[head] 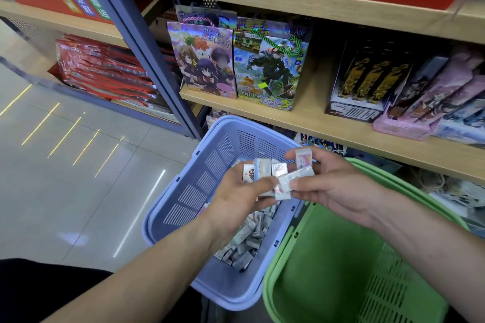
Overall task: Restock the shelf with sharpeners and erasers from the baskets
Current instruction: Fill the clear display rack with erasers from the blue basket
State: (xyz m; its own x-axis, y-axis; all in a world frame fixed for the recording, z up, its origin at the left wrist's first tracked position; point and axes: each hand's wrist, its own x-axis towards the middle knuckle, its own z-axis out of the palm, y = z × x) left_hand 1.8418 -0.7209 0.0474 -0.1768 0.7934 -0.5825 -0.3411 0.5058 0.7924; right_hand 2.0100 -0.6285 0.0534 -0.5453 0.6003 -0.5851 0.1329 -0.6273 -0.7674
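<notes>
Erasers (262, 169) stand fanned side by side in the left hand (236, 191) at frame centre, gripped so, probably to gather a batch for one trip. The right hand (333, 183) pinches two more packets (304, 158) beside them. More lie loose in the blue basket (189, 191) below; the wooden shelf (328, 126) runs above

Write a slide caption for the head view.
The left hand and right hand hold small wrapped erasers above a blue plastic basket beside a green plastic basket.
</notes>
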